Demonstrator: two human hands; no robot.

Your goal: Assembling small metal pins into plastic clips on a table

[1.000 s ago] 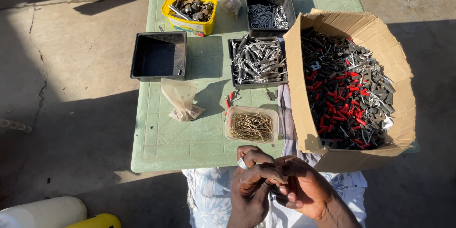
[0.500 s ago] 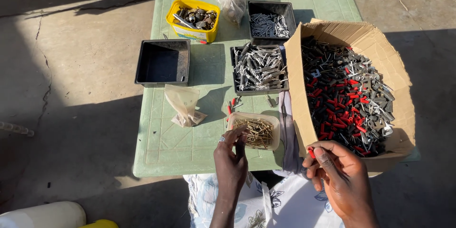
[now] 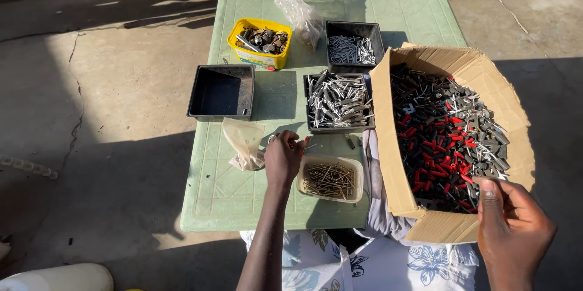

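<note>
Here, looking down from my head, my left hand (image 3: 283, 159) is out over the green table (image 3: 209, 188), fingers curled together near the front edge of the black tray of metal pieces (image 3: 337, 100); whether it pinches anything I cannot tell. Just to its right stands the pale tub of thin brass-coloured nails (image 3: 331, 179), and to its left a crumpled clear bag (image 3: 245, 143) lies on the table. My right hand (image 3: 512, 228) rests at the near corner of the cardboard box (image 3: 388, 163), fingers loosely bent, thumb up, gripping nothing that I can see. The box is open and heaped with red and black parts (image 3: 443, 133).

Further back sit an empty black tray (image 3: 221, 91), a yellow tub with a pale label (image 3: 260, 43) holding dark metal bits, a second black tray with small silvery pieces (image 3: 354, 46), and a tall clear plastic bag (image 3: 294, 7) between them.

Half a second ago my left hand was lower, near the nail tub's left corner; it has moved up past it. My right hand has slid to the right along the box's near edge.
</note>
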